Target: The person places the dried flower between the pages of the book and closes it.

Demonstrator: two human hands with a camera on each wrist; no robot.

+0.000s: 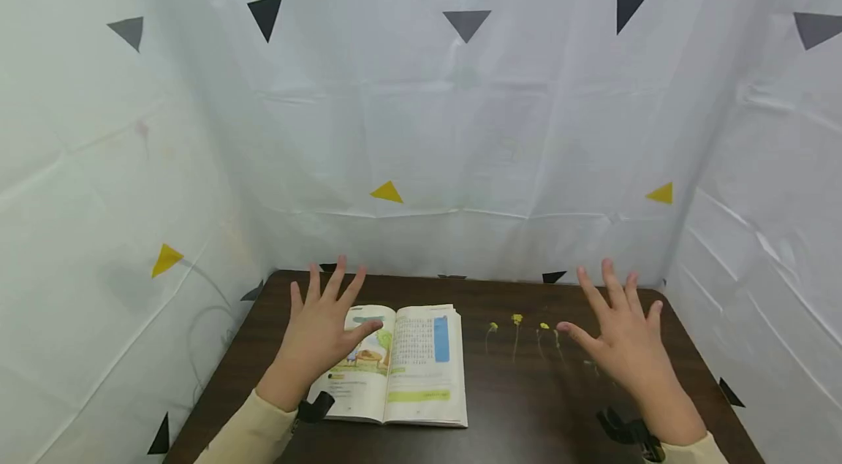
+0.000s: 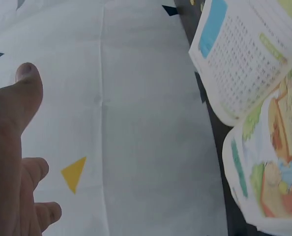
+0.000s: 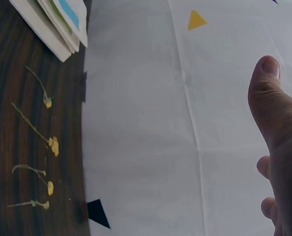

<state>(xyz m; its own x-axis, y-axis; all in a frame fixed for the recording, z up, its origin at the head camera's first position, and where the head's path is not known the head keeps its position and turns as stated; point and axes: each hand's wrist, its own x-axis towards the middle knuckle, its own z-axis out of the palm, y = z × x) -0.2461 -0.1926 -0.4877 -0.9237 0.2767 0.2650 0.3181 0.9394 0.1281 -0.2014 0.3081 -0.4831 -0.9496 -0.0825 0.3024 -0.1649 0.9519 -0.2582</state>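
Note:
My left hand (image 1: 317, 336) is raised with fingers spread, overlapping the left page of an open book (image 1: 424, 376) in the head view. That book lies flat on the dark table, with a colour picture on its left page and text beside a blue block on its right. My right hand (image 1: 628, 347), also spread and holding nothing, hovers over the table's right side. Between the book and that hand lie several small yellow flowers (image 1: 517, 320) on thin stems, set in a row. In the right wrist view the flowers (image 3: 53, 146) appear left of the thumb (image 3: 265, 93).
Dark wood-grain table (image 1: 513, 413) beneath everything. White sheeting (image 1: 460, 135) with black, grey and yellow triangles hangs along the back and both sides of the table. A black strap (image 1: 316, 407) shows at the left wrist, another (image 1: 628, 431) at the right.

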